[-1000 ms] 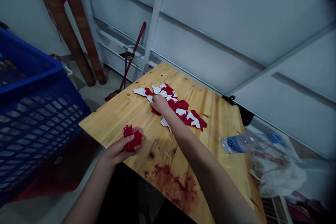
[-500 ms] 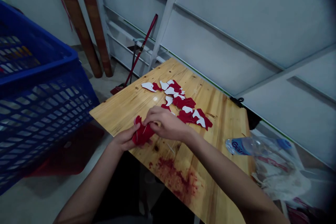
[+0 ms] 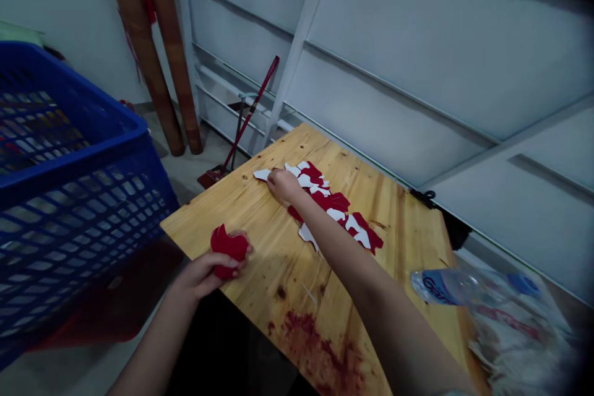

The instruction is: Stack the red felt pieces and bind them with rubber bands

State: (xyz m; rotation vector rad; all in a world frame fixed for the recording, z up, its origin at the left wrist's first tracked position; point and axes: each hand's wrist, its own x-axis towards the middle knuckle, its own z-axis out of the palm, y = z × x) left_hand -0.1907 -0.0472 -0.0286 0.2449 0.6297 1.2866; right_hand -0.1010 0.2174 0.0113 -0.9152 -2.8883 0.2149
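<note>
Head view: red pieces are resting over the table's near edge, the left hand curling closed around them. Toward the table's far side, the right hand is touching down beside a white piece, its grip hidden. Gathering seems partly done, many loose pieces lying mid-table.

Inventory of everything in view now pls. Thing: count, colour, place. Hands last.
Loose cut pieces: many overlapping, red and white, on table
Held cut material: count unclear, red, left hand
Table: 1, wood-coloured, centre
Stain: 1 patch, red, near table edge
Bottle: 1, clear, blue label, table's right side
Plastic bag: 1, translucent, by bottle
Crate: 1, blue, left
Poles: 2, brown, behind crate
Long handle: 1, red, beyond table
Panels: several, pale, background
Left hand: 1, near edge
Right hand: 1, at loose pieces
</note>
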